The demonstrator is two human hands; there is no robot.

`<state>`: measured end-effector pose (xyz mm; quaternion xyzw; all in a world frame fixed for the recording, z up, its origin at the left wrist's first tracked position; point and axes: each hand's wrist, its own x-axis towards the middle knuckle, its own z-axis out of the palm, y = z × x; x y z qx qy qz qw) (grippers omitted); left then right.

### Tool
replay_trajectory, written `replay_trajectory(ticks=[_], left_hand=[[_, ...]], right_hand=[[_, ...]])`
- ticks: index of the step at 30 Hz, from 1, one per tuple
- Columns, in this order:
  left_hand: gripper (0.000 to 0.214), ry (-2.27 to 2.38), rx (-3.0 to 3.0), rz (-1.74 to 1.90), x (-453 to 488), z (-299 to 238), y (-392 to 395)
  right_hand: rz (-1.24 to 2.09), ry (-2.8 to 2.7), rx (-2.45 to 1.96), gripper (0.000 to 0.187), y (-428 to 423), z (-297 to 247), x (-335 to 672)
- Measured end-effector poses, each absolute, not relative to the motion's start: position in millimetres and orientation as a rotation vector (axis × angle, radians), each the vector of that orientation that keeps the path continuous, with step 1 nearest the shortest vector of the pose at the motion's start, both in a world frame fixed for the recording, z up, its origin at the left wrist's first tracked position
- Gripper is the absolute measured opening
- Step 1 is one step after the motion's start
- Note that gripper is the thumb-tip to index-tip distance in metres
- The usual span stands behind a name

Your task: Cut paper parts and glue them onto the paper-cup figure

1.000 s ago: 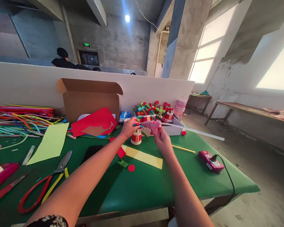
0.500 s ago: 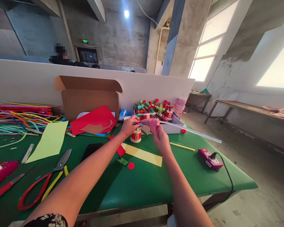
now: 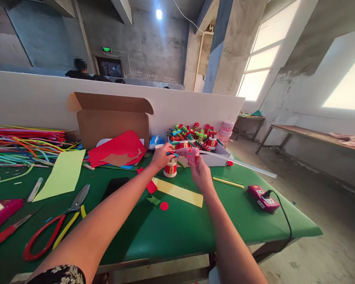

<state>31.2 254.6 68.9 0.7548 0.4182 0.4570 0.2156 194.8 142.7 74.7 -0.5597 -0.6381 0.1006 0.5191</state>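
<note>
My right hand (image 3: 200,173) grips a pink hot glue gun (image 3: 188,153) held level above the green table (image 3: 183,232), its long glue stick (image 3: 242,163) sticking out to the right. My left hand (image 3: 161,155) pinches a small blue piece at the gun's nozzle. Just below the hands stands a small red and white cup-shaped craft piece (image 3: 170,169). A yellow paper strip (image 3: 179,191) lies in front of it.
A white tray (image 3: 217,157) of finished colourful pieces stands behind the hands, beside a pink bottle (image 3: 225,134). An open cardboard box (image 3: 112,118), red paper (image 3: 118,150), pipe cleaners (image 3: 20,146) and scissors (image 3: 55,228) lie left. A pink power strip (image 3: 262,199) lies right. A person sits beyond the partition.
Both hands have stayed together at the glue gun, shifting only slightly. The view has tilted a little.
</note>
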Motion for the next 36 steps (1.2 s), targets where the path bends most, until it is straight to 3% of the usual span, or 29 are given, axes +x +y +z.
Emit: replay_trajectory(ticks=[36], left_hand=[[0.027,1.145,2.115,1.272,31.4,68.8,255.2]], right_hand=[[0.227,-1.552,-1.375,0.025,142.8,73.4,195.4]])
